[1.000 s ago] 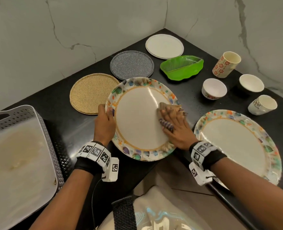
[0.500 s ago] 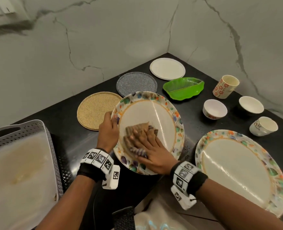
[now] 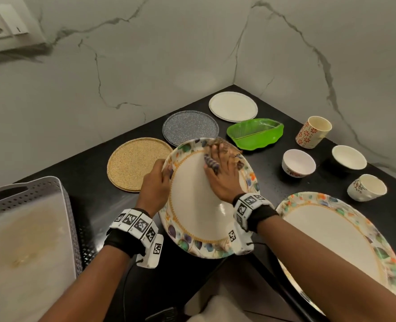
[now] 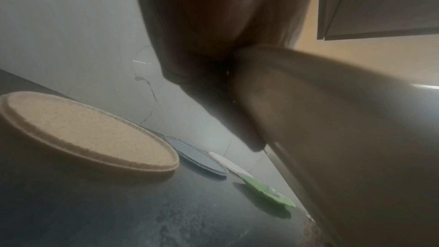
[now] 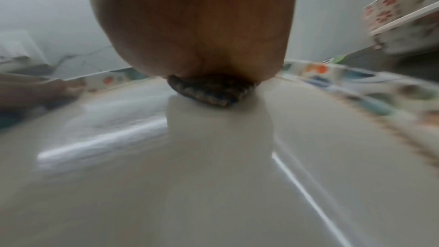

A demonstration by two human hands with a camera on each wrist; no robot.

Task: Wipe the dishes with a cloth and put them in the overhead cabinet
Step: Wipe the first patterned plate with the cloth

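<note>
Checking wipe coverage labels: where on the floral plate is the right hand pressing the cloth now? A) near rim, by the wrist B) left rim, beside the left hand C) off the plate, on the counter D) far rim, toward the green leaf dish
D: the right hand presses the cloth at the floral plate's far rim, nearest the green leaf dish; the left hand grips the left rim.

- Head view: evenly lit, sharp, with wide-angle bending at the edges.
- Glare streaks cross the large floral-rimmed plate [image 3: 199,205].
- Left wrist view: dim and hazy.
- Right wrist view: heavy motion blur.
</note>
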